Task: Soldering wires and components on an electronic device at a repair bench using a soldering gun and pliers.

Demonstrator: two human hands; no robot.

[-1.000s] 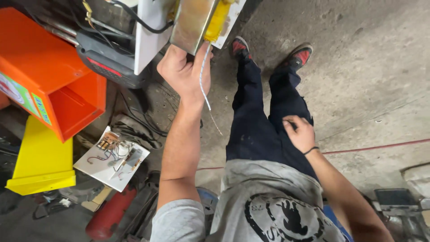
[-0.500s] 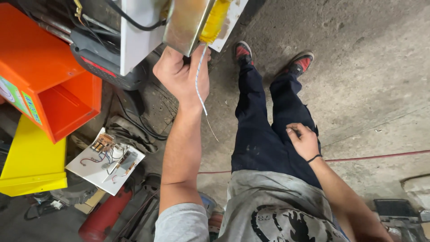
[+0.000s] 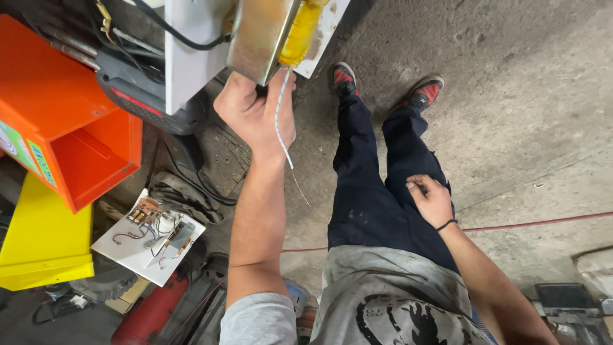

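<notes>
Fingers (image 3: pixel 284 96) of the left hand (image 3: pixel 255 115) are curled up and closed against the lower edge of a tilted metal plate (image 3: pixel 258 35), with the arm raised straight toward it. A yellow roll (image 3: pixel 300 32) sits along the right side of that plate, touching it. A thin white-and-blue cord (image 3: pixel 281 137) hangs from the roll's lower end, runs down across the back of the left hand and trails past the wrist. Whether the fingers pinch the cord itself cannot be told.

The right hand (image 3: pixel 431 199) rests on the person's right thigh, fingers loosely bent and together, holding nothing. A dark band circles its wrist.

Surroundings: a white panel (image 3: pixel 191 51) stands just left of the plate, with a black cable (image 3: pixel 185 39) crossing it. An orange box (image 3: pixel 64 121), open on its lower side, lies to the far left, and a yellow block (image 3: pixel 41 239) sits below it. A white board (image 3: pixel 150 236) bearing small electronic parts and coloured wires lies on the floor near the left elbow. A red cylinder (image 3: pixel 150 310) lies below that board. Both feet, in red-and-black shoes (image 3: pixel 345 78), stand on the grey concrete floor (image 3: pixel 523 115). A thin red line (image 3: pixel 543 222) runs across the floor on the right.
</notes>
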